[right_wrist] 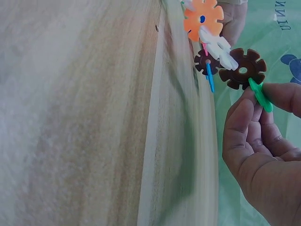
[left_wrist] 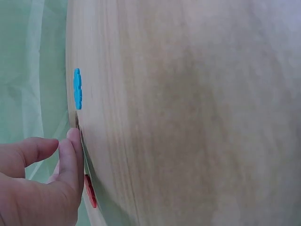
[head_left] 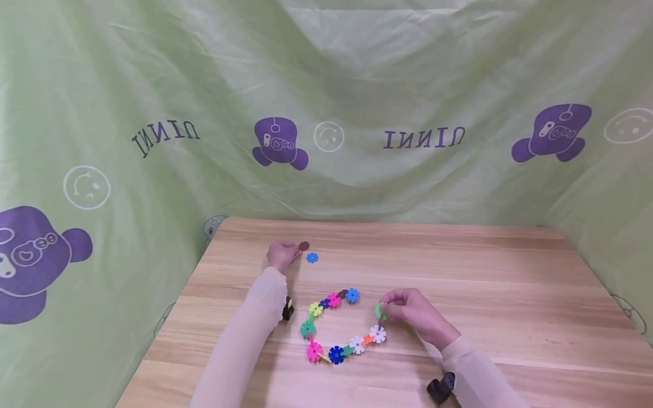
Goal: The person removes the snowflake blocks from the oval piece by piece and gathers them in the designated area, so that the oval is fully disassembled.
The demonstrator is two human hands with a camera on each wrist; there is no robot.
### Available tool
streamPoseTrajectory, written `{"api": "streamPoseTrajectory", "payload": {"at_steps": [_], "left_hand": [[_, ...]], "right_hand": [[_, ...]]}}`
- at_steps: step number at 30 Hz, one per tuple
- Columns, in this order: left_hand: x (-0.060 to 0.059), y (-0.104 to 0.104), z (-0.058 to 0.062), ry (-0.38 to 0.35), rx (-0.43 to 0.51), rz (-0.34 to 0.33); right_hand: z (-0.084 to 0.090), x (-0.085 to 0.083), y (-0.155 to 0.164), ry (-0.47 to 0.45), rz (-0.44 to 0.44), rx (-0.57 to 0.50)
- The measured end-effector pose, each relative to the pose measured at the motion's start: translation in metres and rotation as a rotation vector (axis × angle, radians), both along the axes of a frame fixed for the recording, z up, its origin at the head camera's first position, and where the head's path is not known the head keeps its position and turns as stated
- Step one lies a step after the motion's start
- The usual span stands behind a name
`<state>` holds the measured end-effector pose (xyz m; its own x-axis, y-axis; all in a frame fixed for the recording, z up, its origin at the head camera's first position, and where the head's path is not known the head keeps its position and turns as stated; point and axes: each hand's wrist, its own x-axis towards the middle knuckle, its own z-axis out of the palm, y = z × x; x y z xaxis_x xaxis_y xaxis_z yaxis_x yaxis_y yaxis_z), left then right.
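Note:
A curved chain of coloured snowflake discs (head_left: pixel 334 334) lies on the wooden table (head_left: pixel 459 266). My right hand (head_left: pixel 390 309) pinches the green disc (head_left: pixel 380 310) at the chain's right end. In the right wrist view that green disc (right_wrist: pixel 261 96) sits edge-on between thumb and fingers of the right hand (right_wrist: pixel 258 94), slotted into a brown disc (right_wrist: pixel 242 69). My left hand (head_left: pixel 293 252) is farther back. Its fingertips reach a loose brown disc (head_left: pixel 304 245), with a loose blue disc (head_left: pixel 312 257) just to the right. In the left wrist view the left hand (left_wrist: pixel 66 141) touches the table beside the blue disc (left_wrist: pixel 77 88); any pinch is hidden.
A green printed cloth (head_left: pixel 326 113) hangs around the table on the back and both sides. A small red piece (left_wrist: pixel 90 190) shows under my left hand. Black wrist cameras (head_left: pixel 441 388) sit on both sleeves.

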<state>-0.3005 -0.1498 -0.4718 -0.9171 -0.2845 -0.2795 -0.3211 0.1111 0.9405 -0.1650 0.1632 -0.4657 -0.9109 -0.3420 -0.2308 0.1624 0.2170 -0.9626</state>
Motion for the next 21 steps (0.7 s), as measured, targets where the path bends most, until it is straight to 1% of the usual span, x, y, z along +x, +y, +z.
{"api": "streamPoseTrajectory", "payload": {"at_steps": [2,3,7,9,11,14,16,18,19,20,21], "left_hand": [[0.001,0.0,0.0,0.005,-0.013,0.0],[0.001,0.0,-0.001,0.007,-0.034,-0.002],[0.003,0.002,-0.001,0.04,-0.081,-0.022],[0.006,0.004,0.0,0.057,-0.097,-0.043],[0.008,0.008,0.002,0.072,-0.09,-0.071],[0.013,0.015,0.007,0.079,-0.106,-0.124],[0.016,0.021,0.011,0.081,-0.118,-0.181],[0.021,0.028,0.016,0.084,-0.15,-0.255],[0.023,0.032,0.018,0.08,-0.165,-0.303],[0.029,0.036,0.025,0.072,-0.167,-0.362],[0.032,0.04,0.028,0.069,-0.171,-0.427]], "right_hand": [[0.0,0.0,-0.001,0.0,0.002,-0.002],[0.0,0.0,-0.001,-0.001,0.004,-0.004],[0.001,0.0,-0.001,-0.002,0.014,-0.012],[0.002,0.001,-0.001,-0.001,0.02,-0.014],[0.003,0.001,-0.002,-0.002,0.023,-0.019],[0.004,0.001,-0.002,-0.004,0.025,-0.023],[0.004,0.001,-0.002,-0.007,0.023,-0.023],[0.004,0.001,-0.002,-0.006,0.02,-0.013],[0.003,0.001,-0.002,-0.006,0.019,-0.01],[0.003,0.001,-0.002,-0.006,0.018,-0.006],[0.003,0.001,-0.002,-0.005,0.017,0.002]]}}
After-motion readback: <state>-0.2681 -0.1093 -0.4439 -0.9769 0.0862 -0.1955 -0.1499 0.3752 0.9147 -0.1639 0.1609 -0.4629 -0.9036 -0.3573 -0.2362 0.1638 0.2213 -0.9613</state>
